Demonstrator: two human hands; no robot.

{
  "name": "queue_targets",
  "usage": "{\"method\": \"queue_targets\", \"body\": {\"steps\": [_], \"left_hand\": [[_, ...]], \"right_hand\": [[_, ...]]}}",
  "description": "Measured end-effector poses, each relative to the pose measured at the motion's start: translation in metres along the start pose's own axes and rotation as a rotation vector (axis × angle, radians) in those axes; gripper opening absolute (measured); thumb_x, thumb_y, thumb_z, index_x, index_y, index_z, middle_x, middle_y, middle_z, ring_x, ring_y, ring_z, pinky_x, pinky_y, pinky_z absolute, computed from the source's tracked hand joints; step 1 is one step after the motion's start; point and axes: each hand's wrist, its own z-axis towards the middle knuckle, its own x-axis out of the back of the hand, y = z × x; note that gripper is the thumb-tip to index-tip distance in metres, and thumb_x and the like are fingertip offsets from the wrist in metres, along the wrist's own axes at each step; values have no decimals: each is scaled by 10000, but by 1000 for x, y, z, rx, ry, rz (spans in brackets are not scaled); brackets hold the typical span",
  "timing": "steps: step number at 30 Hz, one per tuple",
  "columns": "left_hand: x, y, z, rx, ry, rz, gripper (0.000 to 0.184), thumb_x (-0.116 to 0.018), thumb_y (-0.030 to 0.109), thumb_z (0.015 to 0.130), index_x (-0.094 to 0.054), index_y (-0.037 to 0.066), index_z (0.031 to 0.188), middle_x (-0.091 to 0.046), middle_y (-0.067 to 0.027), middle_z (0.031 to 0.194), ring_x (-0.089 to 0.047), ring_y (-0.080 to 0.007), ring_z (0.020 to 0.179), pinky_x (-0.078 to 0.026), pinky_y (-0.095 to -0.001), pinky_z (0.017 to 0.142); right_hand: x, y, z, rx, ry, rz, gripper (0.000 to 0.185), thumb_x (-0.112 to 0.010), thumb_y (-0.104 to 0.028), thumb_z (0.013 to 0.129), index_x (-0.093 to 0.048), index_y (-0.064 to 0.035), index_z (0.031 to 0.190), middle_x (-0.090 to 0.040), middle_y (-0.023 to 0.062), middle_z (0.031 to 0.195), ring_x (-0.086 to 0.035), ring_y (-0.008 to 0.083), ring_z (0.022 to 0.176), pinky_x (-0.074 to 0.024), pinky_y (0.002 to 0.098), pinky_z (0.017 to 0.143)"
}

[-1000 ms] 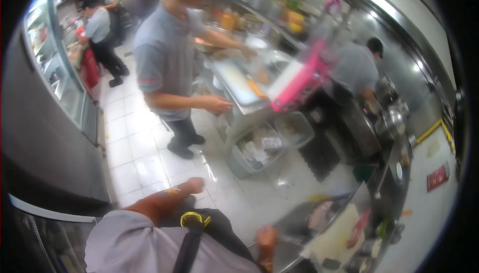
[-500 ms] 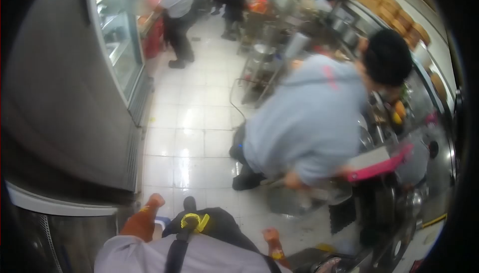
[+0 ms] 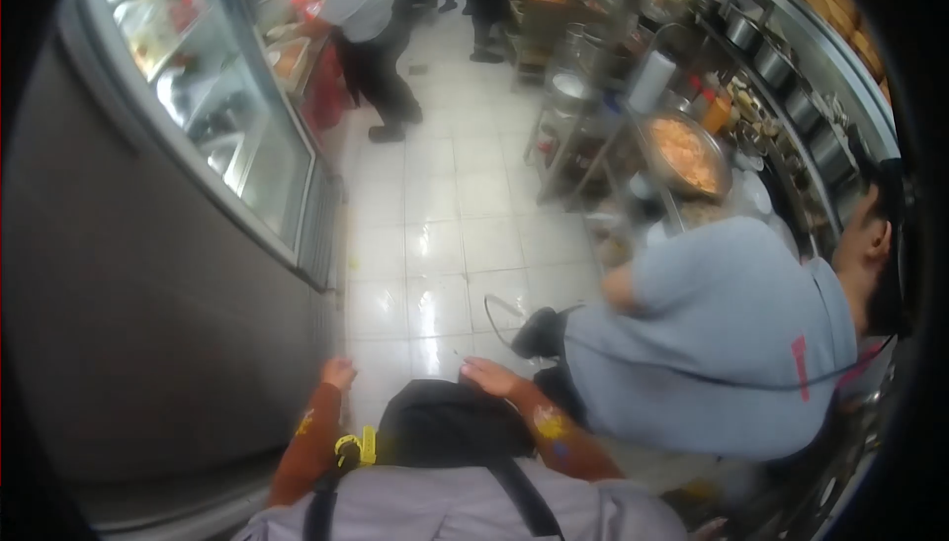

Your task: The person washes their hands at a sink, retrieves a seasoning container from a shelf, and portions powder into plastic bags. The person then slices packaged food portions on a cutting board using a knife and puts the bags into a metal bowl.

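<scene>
My left hand [image 3: 339, 373] hangs at waist height beside the grey metal door of the fridge [image 3: 188, 234]. Its fingers look loosely curled, with nothing seen in them. In front of my body, over the white tiled floor, is my right hand [image 3: 489, 377], its fingers partly stretched out and holding nothing I can see. Rust-coloured sleeves [image 3: 311, 447] cover both forearms. I wear a dark apron [image 3: 450, 422] with a yellow buckle-like piece [image 3: 358, 445] hanging at the waist.
A person in a grey shirt [image 3: 702, 333] bends close on my right. Beyond are a metal bowl of orange food [image 3: 685, 153], a stand with pots [image 3: 570, 91] and a cable [image 3: 494, 318] on the floor. Another person [image 3: 361, 7] stands ahead at a counter.
I have moved forward along the aisle, and the fridge's glass door looks nearer. My right hand has swung forward. The bending person now appears lower and further right.
</scene>
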Motion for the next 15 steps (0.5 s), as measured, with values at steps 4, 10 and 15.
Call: {"method": "queue_targets", "body": {"steps": [4, 10, 15], "left_hand": [[59, -8, 37, -25, 71, -263, 298, -646, 51, 792, -552, 44, 1075, -592, -83, 736, -576, -190, 583, -481, -347, 465], [85, -14, 73, 142, 148, -435, 212, -583, 9, 831, -531, 59, 1030, -543, -48, 673, -518, -149, 518, -423, -318, 409], [106, 19, 196, 45, -31, -419, 194, -555, -27, 839, -539, 31, 1024, -589, -108, 738, -565, -183, 544, -464, -336, 442]], "right_hand": [[18, -83, 106, 94, 80, 90, 701, -473, -508, 931, -423, 42, 1364, -449, 258, 1387, -396, 357, 1324, -307, 384, 1097], [78, -156, 255, 53, 376, 77, 663, -557, -436, 905, -415, 5, 1380, -446, 238, 1380, -511, 329, 1212, -391, 381, 1031], [127, -125, 334, -112, 529, -162, 655, -603, -431, 862, -468, -5, 1341, -459, 241, 1375, -480, 351, 1250, -374, 388, 1054]]}}
